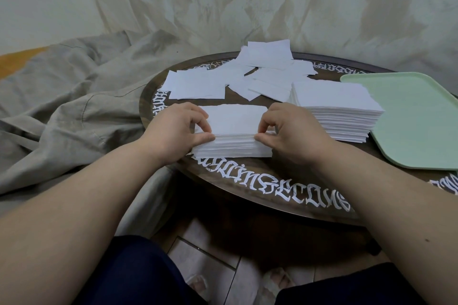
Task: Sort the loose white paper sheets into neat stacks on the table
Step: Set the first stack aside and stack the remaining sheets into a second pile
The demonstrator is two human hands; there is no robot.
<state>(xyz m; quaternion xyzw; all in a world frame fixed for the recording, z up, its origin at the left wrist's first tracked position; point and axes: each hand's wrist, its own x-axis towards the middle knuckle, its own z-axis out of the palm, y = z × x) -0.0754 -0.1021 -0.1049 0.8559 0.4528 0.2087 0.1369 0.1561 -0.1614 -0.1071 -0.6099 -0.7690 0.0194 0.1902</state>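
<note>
Nearest the camera, dark trouser legs (138,272) frame a strip of tiled floor (210,255), and two bare forearms reach forward over the near rim of a round dark wooden table (247,190) ringed with white gothic lettering.

Both hands meet at a small stack of white sheets (234,131) lying near the table's front edge. The left hand (173,129) has its fingers curled over the stack's left end, thumb tip pressed against the near side of the pile and fingertips on the top sheet, so it pinches that end. The right hand (287,131) mirrors it at the right end: fingers curled down onto the top, thumb against the near edge, gripping the pile.

Just to the right stands a taller stack of white sheets (339,114), squared but with slightly ragged edges, its right side touching or overlapping a pale green tray (421,116) that lies on the table's right part.

Farther back, loose white sheets (247,77) lie scattered and overlapping across the far half of the table, some reaching its far rim.

Beyond and to the left, crumpled beige cloth (74,96) spreads over the floor and rises behind the table.
</note>
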